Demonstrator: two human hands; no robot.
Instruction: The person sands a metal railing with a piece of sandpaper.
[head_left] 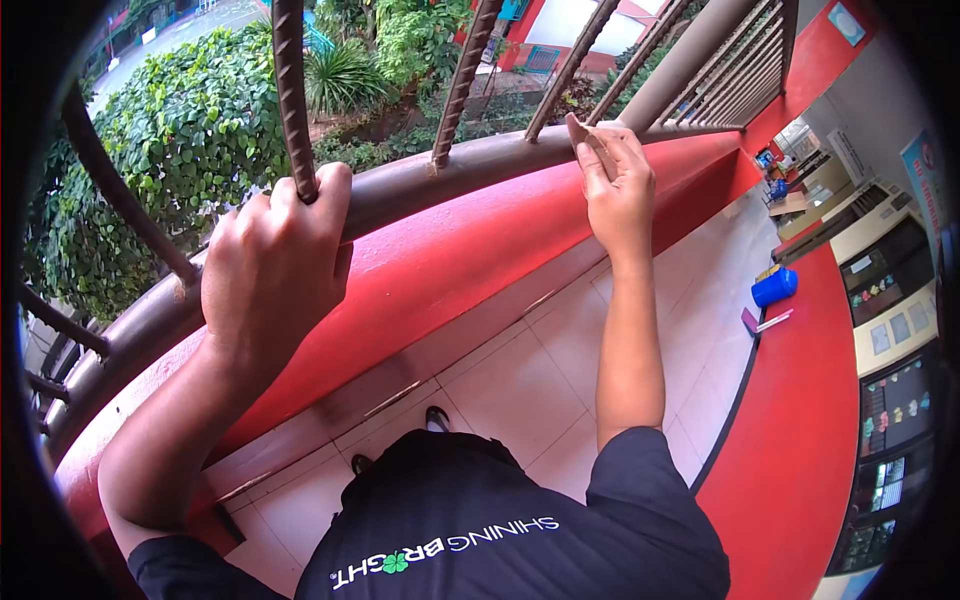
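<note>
My left hand (275, 265) is closed around the brown metal rail (400, 190), right beside a twisted upright bar (292, 100). Between the thumb and fingers of my right hand (618, 180) is a thin brown piece (590, 143), pinched just above the same rail. What that piece is made of is hard to tell. Below the rail runs a red ledge (450, 260).
Green bushes (180, 130) grow beyond the bars. Pale floor tiles (530, 370) lie under my feet. A blue bin (774, 288) and a pink dustpan (750, 321) stand by the red wall (790, 430) on the right, below windows.
</note>
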